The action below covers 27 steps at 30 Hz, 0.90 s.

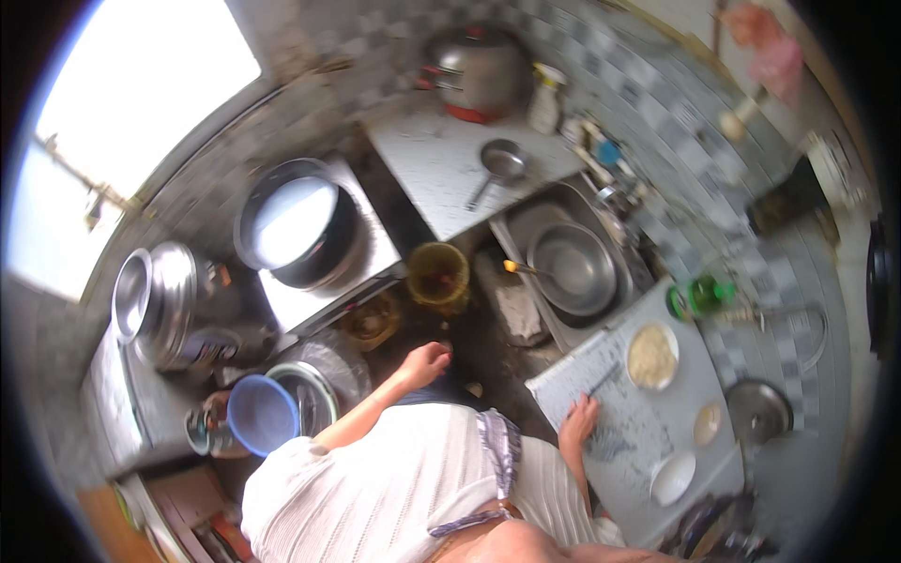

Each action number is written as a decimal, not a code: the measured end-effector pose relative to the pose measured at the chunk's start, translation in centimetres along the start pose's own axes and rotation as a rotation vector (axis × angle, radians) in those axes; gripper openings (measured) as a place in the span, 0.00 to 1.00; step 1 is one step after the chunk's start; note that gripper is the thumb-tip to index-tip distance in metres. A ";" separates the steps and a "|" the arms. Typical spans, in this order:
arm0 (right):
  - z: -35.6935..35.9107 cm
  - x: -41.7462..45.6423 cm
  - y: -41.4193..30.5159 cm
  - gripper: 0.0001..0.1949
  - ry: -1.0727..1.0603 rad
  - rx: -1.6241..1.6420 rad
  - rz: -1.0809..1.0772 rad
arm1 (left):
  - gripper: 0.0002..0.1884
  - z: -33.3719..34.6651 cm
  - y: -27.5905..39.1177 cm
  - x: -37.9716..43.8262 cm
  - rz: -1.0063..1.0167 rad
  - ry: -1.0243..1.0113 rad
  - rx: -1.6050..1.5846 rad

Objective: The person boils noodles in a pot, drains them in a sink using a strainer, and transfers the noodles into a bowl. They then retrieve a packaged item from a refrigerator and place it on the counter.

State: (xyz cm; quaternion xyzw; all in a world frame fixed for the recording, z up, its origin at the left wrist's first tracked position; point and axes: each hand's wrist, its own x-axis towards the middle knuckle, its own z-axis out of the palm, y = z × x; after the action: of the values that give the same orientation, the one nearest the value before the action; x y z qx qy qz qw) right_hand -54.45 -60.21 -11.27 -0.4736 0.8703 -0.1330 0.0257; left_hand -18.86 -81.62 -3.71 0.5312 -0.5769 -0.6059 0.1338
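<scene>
My left hand (pixel 426 362), its fingers curled, hangs over the dark floor just below a yellowish bin (pixel 438 274); whether it holds anything is unclear. On the worn grey worktop my right hand (pixel 581 416) is closed around the end of a slim knife-like tool (pixel 605 378), which is blurred. Beyond that tool a white bowl of pale food (pixel 652 356) stands on the worktop (pixel 633 429). A small dish (pixel 707 424) and a white bowl (pixel 673 478) are to the right of my right hand. In the sink (pixel 556 204) sits a metal basin (pixel 574 269) with an orange-tipped utensil.
A green bottle (pixel 702 297) stands behind the worktop. Farther off are a small saucepan (pixel 502 160), a spray bottle (pixel 546 98) and a large steamer pot (pixel 482 74). At left are a big dark pot (pixel 299 222), a blue basin (pixel 262 415) and stacked metal pots (pixel 169 295).
</scene>
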 end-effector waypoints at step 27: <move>-0.7 -43.0 -9.4 0.08 -0.058 0.129 0.904 | 0.19 2.7 -9.3 -10.0 0.566 -0.508 0.931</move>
State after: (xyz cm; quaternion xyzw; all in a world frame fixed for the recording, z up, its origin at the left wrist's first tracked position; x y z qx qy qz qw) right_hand -23.24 -29.18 -11.71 -0.0474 0.9784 -0.1490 0.1350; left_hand -12.78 -69.62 -7.28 0.1981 -0.9146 -0.3384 -0.0987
